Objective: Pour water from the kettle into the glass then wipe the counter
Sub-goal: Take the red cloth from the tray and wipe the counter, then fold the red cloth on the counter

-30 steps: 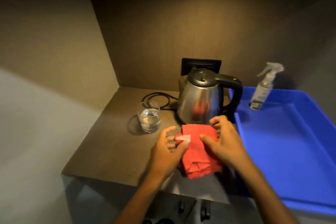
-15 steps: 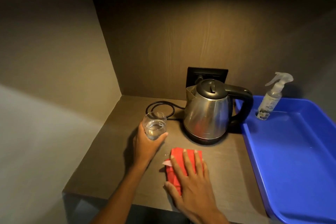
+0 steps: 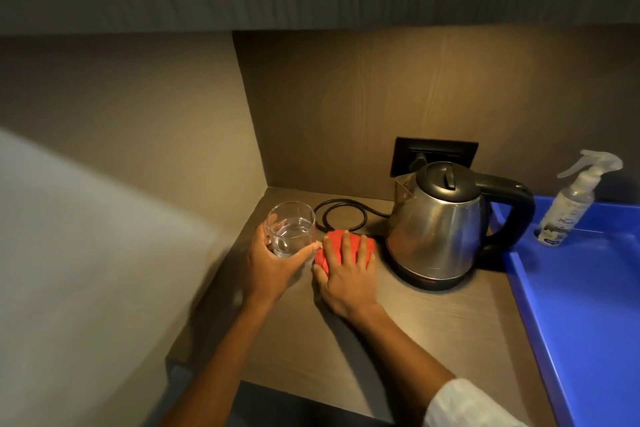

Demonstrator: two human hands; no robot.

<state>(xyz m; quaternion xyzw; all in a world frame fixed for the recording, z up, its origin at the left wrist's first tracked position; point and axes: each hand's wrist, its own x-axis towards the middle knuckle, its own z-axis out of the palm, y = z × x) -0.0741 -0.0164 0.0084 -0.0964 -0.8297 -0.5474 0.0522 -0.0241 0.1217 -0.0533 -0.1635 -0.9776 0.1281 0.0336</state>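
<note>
1. The red cloth (image 3: 343, 250) lies flat on the brown counter (image 3: 415, 322), just in front of the kettle (image 3: 434, 225). It looks soft and light, so I think a flat push on top moves it best.
2. The right hand (image 3: 346, 274) lies on the cloth with its fingers spread out.
3. The glass (image 3: 290, 229) has water in it and sits just left of the cloth. The left hand (image 3: 273, 262) is wrapped around its lower side. Glass is slippery and can break, so I would hold it round the middle.
4. The kettle looks heavy. Its black handle is the place to grab.
5. A spray bottle (image 3: 571, 204) stands in the blue tray (image 3: 588, 322), well apart.
</note>
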